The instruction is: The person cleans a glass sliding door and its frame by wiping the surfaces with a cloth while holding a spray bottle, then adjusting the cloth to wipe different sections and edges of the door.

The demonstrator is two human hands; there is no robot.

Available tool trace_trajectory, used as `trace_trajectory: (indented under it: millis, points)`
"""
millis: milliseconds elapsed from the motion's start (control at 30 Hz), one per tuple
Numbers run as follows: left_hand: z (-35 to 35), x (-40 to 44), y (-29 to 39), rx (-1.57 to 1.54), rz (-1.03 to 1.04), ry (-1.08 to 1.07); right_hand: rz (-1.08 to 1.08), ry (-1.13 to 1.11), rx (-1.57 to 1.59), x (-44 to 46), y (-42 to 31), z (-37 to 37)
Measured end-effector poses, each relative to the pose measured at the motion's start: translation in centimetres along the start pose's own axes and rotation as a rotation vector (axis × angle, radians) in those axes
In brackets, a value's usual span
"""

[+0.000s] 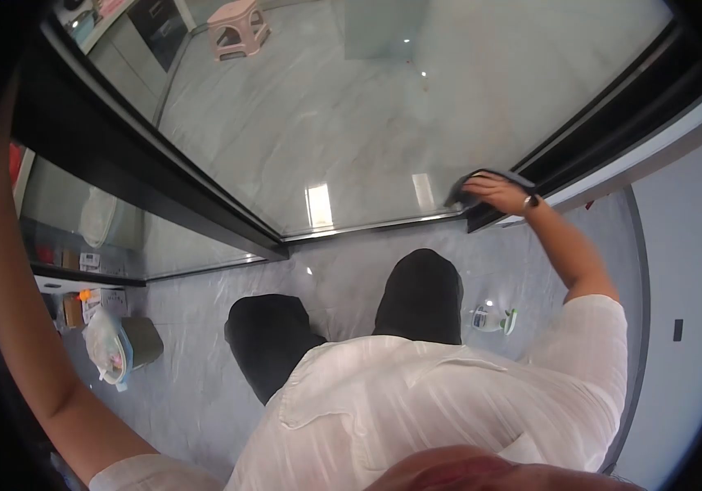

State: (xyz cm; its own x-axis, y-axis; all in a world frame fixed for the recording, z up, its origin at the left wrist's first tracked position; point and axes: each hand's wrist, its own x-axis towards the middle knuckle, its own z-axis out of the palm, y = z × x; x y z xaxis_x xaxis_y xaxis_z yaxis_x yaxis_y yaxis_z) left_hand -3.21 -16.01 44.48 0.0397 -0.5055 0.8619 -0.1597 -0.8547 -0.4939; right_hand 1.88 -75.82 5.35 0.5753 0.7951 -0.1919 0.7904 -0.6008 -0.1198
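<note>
My right hand [494, 194] presses a dark grey cloth [464, 190] against the lower right corner of a glass door panel [351, 147], beside its black frame. The fingers lie over the cloth, and a dark band circles the wrist. My left arm [20, 311] reaches up along the left edge of the view, near the black door frame [122, 155]; its hand is out of sight. A clear spray bottle [488, 317] with a green and white head lies on the floor to the right of my knees.
A bin [145, 342] with a plastic bag liner stands at the left, near several boxes [104, 303]. Beyond the glass are a pink stool [238, 31] and cabinets [134, 53]. A white wall [686, 262] runs along the right. Grey marbled tiles [187, 360] cover the floor.
</note>
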Motion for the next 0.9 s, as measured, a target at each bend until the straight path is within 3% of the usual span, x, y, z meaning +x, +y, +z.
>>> trace_trajectory:
  millis: [67,133,200,233,300,333,400,500,633,667,700,733,800,900]
  points:
    - [-0.1,0.8,0.5,-0.012,0.018,0.012,-0.065,-0.038,-0.17,-1.1,1.2,-1.1]
    - [-0.4,1.8,0.9,-0.015,0.047,0.037,-0.18,0.069,-0.204,2.9,-2.6,-4.1]
    - [-0.3,2.5,0.4,-0.012,0.058,0.075,-0.322,0.268,-0.209,9.2,-6.6,-4.7]
    - [0.1,3.0,-0.8,-0.028,0.046,0.118,-0.411,0.419,0.028,13.1,-8.9,-4.9]
    - [2.2,3.3,-4.9,-0.089,0.042,0.228,-0.501,0.677,-0.003,21.5,-14.5,-5.0]
    - [2.6,1.8,-8.1,-0.021,-0.017,0.154,-0.43,0.786,-0.3,24.3,-17.7,-7.1]
    - [3.8,-2.1,-13.3,0.108,-0.132,0.004,-0.321,1.025,-0.35,27.8,-23.0,-11.1]
    - [4.1,-1.7,-12.5,0.06,-0.314,-0.04,-0.188,1.246,-0.443,27.2,-23.1,-16.3]
    - [3.8,-1.1,-11.6,0.085,-0.295,-0.031,0.158,1.409,-0.46,17.1,-14.8,-19.3]
    - [3.8,-1.0,-11.4,0.092,-0.286,-0.031,0.391,1.294,-0.488,14.1,-12.4,-18.8]
    - [3.7,-1.0,-11.3,0.101,-0.275,-0.03,0.566,1.462,-0.664,12.0,-9.2,-18.1]
    - [3.5,-0.8,-11.1,0.105,-0.271,-0.028,0.688,1.435,-0.47,9.7,-6.0,-17.0]
    - [3.4,-0.6,-10.8,0.109,-0.26,-0.028,0.675,1.941,-0.4,7.7,-2.4,-16.6]
    - [3.1,-0.2,-10.1,0.123,-0.241,-0.018,0.698,2.148,-0.399,8.3,-3.1,-18.1]
